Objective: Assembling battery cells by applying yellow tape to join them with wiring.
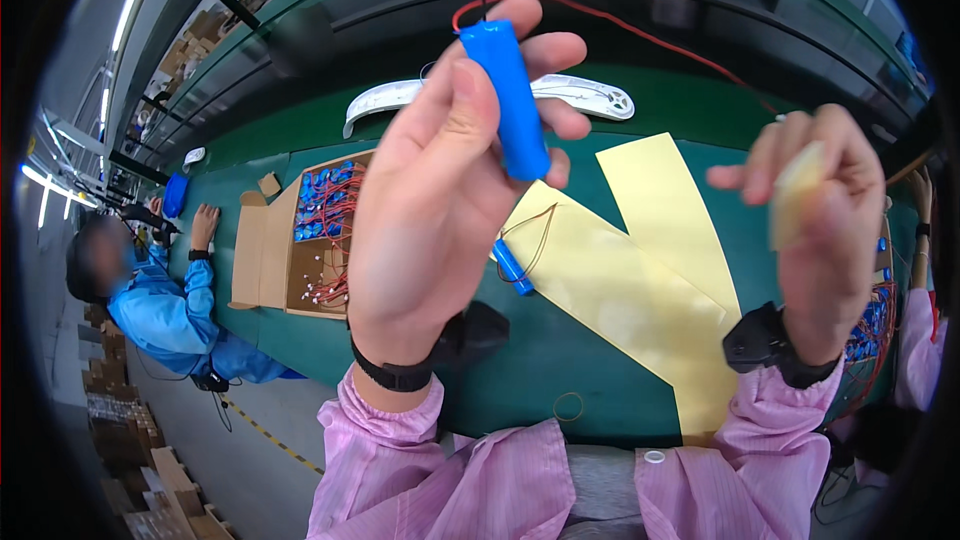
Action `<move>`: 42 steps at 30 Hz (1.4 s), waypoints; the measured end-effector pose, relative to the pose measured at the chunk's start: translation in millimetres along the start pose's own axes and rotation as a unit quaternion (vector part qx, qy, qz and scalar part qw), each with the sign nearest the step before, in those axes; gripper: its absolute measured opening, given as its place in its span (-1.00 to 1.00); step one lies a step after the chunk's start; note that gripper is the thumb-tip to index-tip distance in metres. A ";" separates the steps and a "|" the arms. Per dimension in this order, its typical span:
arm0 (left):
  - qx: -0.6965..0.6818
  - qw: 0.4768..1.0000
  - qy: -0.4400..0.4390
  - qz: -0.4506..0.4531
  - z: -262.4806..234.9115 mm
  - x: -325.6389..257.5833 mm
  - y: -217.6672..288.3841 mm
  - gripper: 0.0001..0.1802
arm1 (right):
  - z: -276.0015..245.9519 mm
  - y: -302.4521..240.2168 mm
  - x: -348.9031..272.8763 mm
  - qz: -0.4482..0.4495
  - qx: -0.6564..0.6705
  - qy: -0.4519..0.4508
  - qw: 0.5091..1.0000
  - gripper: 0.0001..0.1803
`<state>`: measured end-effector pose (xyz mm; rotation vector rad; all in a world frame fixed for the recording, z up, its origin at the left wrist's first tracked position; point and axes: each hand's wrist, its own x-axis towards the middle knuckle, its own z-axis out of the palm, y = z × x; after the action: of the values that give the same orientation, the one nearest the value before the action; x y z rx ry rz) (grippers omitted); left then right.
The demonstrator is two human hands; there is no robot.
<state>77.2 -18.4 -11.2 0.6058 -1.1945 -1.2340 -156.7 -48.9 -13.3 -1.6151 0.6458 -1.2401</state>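
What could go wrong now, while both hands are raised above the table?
1. The left hand holds the blue cell only by its fingertips, so it might slip and fall on the table.
2. Its red wire trails far back and could snag.
3. The right hand pinches a small yellow piece that looks blurred; it may fold or stick badly.

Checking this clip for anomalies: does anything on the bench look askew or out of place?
Mostly tidy. One blue cell lies loose on the yellow sheets, apart from the open box of cells; a rubber band sits stray nearby.
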 end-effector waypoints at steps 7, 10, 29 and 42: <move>-0.050 0.990 0.072 -0.111 10.0 -5.4 -21.2 -0.46 | 37.0 16.6 4.5 0.100 0.109 0.009 0.989 -0.78; -0.022 0.992 0.066 -0.109 18.8 -6.3 -30.4 -0.46 | 43.5 16.2 6.2 0.096 0.156 0.040 0.982 -0.83; -0.026 0.993 0.028 -0.107 12.5 -2.5 -38.8 -0.40 | 46.3 29.3 12.1 0.116 0.213 0.057 0.969 -0.85; 0.102 0.994 -0.026 0.016 13.3 -9.7 -28.9 -0.55 | 20.5 37.9 21.3 0.100 0.022 -0.072 0.992 -0.50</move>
<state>55.0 -14.6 -35.7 0.7053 -1.3800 -1.1158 -125.1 -74.3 -39.2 -1.5464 0.6660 -0.9763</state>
